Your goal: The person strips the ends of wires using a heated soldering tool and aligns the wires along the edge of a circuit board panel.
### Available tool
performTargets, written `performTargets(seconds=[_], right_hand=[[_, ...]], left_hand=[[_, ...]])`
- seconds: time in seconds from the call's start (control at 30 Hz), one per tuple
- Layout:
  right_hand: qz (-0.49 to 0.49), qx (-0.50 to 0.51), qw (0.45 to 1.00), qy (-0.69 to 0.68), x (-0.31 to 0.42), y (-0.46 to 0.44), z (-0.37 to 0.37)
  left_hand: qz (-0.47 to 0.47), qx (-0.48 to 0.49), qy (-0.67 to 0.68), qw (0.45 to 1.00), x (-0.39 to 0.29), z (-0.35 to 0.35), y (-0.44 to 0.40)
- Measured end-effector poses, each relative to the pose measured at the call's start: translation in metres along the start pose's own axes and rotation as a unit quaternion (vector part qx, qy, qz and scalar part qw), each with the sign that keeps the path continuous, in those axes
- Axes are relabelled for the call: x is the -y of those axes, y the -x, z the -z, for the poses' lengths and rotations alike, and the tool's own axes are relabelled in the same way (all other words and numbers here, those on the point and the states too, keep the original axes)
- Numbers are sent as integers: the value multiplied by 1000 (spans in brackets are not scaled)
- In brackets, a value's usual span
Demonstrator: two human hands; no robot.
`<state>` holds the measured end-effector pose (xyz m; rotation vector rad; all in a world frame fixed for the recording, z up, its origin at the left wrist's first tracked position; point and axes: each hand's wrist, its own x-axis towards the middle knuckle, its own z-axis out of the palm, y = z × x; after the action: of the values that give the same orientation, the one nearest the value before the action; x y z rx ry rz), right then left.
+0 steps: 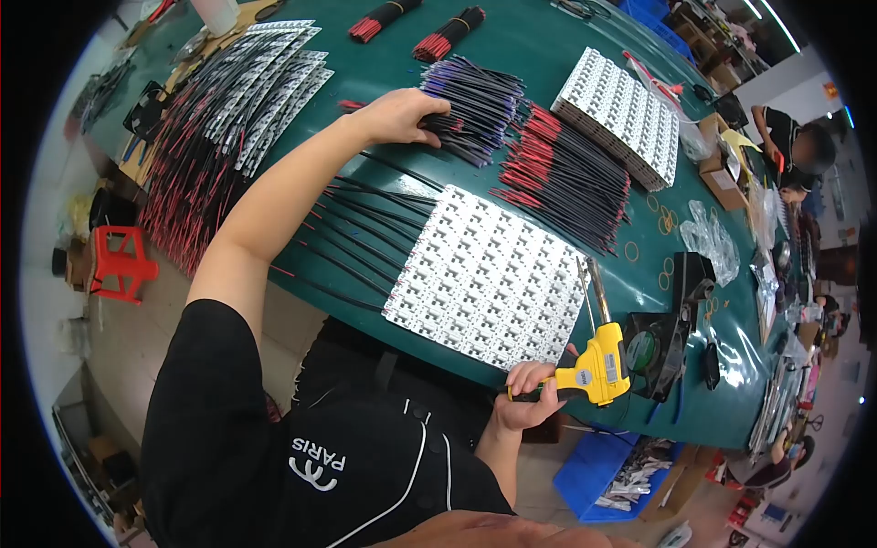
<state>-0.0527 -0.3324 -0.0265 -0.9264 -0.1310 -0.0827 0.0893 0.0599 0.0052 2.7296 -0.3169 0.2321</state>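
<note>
My left hand (pixel 402 116) curls its fingers around the near ends of a bundle of black wires (pixel 473 108) with purplish far ends. In my right hand (pixel 530 395) is a yellow soldering gun (pixel 598 370), held by its handle. The gun's metal tip and thin feed tube point up beside the right edge of a white circuit board panel (pixel 489 279). That panel lies flat in front of me, with black wires (pixel 365 233) running out from its left edge. To the right of the bundle lies a pile of black wires with red ends (pixel 566 178).
Stacked white panels (pixel 621 114) stand at the back right. Wired panels (pixel 265 87) fan out at the left, their red-tipped wires hanging down. Rubber bands (pixel 667 219), a plastic bag (pixel 711 242) and a black fan (pixel 650 352) lie rightward. A blue bin (pixel 585 475) sits below; people work at the far right.
</note>
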Motion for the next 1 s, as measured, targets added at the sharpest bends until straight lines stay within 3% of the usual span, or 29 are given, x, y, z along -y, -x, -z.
performTargets(seconds=[0.03, 0.23, 0.47, 0.67, 0.73, 0.83, 0.9, 1.0], right_hand=[[0, -1, 1000, 0, 0, 0, 0], [-6, -9, 1000, -6, -1, 1, 3], [-10, -16, 1000, -9, 0, 0, 0], [-3, -12, 1000, 4, 0, 0, -1], [-5, -14, 1000, 3, 0, 0, -1], [-5, -16, 1000, 5, 1, 0, -1], [-5, -17, 1000, 7, 0, 0, -2], [-3, -12, 1000, 14, 0, -1, -2]], left_hand=[[-32, -21, -13, 999, 8, -6, -3], [3, -83, -66, 994, 3, -14, -17], [53, -22, -22, 998, -4, -2, -7], [45, -58, -11, 997, -1, -5, -2], [35, -133, 76, 988, 1, -2, -1], [58, -296, 180, 936, -9, 22, 1], [154, -337, 320, 872, -12, 47, 9], [35, -362, 511, 779, -10, 62, 19]])
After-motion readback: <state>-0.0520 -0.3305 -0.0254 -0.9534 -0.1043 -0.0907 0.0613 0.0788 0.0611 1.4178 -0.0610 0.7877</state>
